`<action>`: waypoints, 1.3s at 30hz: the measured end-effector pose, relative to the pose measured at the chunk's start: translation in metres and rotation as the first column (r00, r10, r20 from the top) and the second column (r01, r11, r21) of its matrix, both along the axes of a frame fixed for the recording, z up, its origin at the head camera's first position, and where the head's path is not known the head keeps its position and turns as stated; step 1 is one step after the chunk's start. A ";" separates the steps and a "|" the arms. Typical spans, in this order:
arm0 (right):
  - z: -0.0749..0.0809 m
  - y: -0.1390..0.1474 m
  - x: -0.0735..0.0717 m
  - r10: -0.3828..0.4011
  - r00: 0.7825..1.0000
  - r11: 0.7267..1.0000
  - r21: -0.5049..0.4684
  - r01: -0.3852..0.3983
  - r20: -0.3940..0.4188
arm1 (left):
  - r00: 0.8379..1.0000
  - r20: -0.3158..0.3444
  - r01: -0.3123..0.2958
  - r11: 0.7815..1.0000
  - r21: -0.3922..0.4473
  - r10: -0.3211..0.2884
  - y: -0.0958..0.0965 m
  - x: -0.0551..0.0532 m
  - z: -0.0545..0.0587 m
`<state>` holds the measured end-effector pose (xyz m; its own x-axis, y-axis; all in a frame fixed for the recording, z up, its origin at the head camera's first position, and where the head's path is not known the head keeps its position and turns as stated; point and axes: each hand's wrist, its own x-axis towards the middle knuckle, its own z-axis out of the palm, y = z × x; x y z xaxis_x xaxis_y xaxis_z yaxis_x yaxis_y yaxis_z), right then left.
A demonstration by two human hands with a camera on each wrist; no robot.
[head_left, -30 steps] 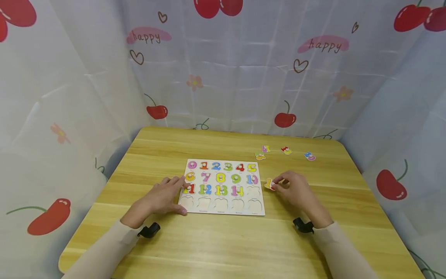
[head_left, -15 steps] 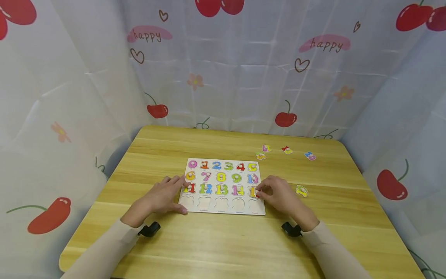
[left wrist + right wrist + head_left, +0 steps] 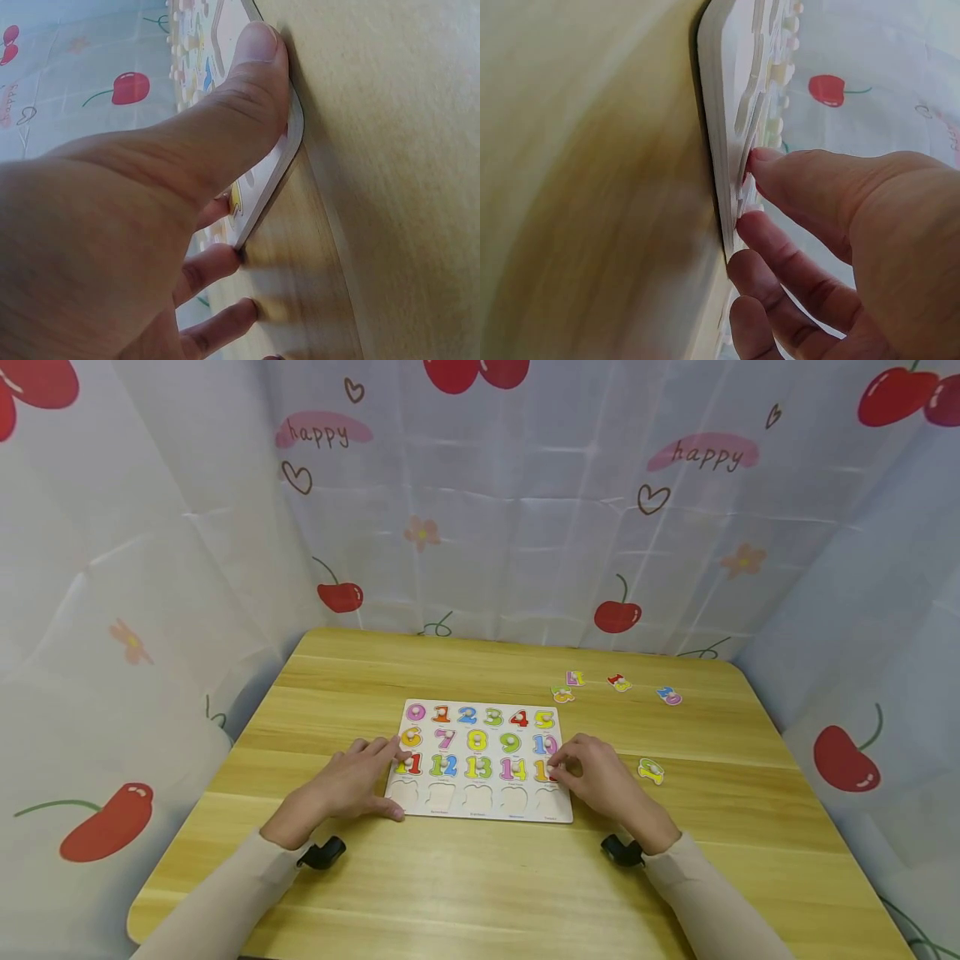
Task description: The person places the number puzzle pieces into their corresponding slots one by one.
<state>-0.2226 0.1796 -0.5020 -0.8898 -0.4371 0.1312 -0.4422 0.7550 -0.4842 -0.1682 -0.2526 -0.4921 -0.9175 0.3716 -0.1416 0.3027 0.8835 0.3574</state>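
Note:
A wooden number puzzle board [image 3: 459, 799] lies on the table, its upper rows filled with knobbed number pieces and its bottom row showing bare recesses. My left hand [image 3: 352, 781] rests at the board's left side, fingers spread; in the left wrist view the thumb [image 3: 255, 82] lies over the near corner. At the right end of the third row, my right hand [image 3: 600, 777] pinches a yellow-and-red number piece [image 3: 540, 769] between thumb and forefinger. That piece sits over its recess, its second digit partly hidden by the fingertips.
A green-and-yellow number piece [image 3: 651, 770] lies right of my right hand. Farther back are a purple-and-yellow piece [image 3: 575, 678], an orange-and-green one [image 3: 562, 695], a red-and-yellow one [image 3: 618, 682] and a blue-and-purple one [image 3: 669, 696]. A cherry-print curtain [image 3: 510, 568] surrounds the wooden table [image 3: 480, 893].
My right hand has carried the yellow-and-red piece left from the table onto the board's third row, uncovering the green-and-yellow piece. My left hand has stayed in place.

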 end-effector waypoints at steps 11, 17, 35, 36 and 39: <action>0.001 0.000 -0.002 -0.016 1.000 1.000 0.006 0.016 0.008 | 1.000 0.005 -0.008 1.000 -0.001 0.008 0.001 -0.001 0.005; 0.003 0.002 -0.005 -0.003 1.000 1.000 0.006 0.003 0.009 | 1.000 -0.003 -0.003 1.000 0.002 0.003 0.001 0.001 0.006; 0.010 0.023 -0.066 -0.093 0.995 0.990 -0.110 0.088 -0.039 | 1.000 0.006 -0.006 1.000 0.010 0.006 0.001 0.002 0.002; 0.009 0.024 -0.071 -0.099 0.994 0.988 -0.122 0.093 -0.042 | 1.000 0.007 -0.007 1.000 0.009 0.006 0.001 0.002 0.002; 0.006 0.024 -0.084 -0.135 0.991 0.980 -0.148 0.131 -0.017 | 1.000 0.007 -0.007 1.000 0.009 0.007 0.001 0.002 0.001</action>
<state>-0.3067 0.2036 -0.4955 -0.9340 -0.2891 0.2099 -0.3570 0.7301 -0.5827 -0.1663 -0.2519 -0.4911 -0.9192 0.3664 -0.1446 0.2939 0.8824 0.3673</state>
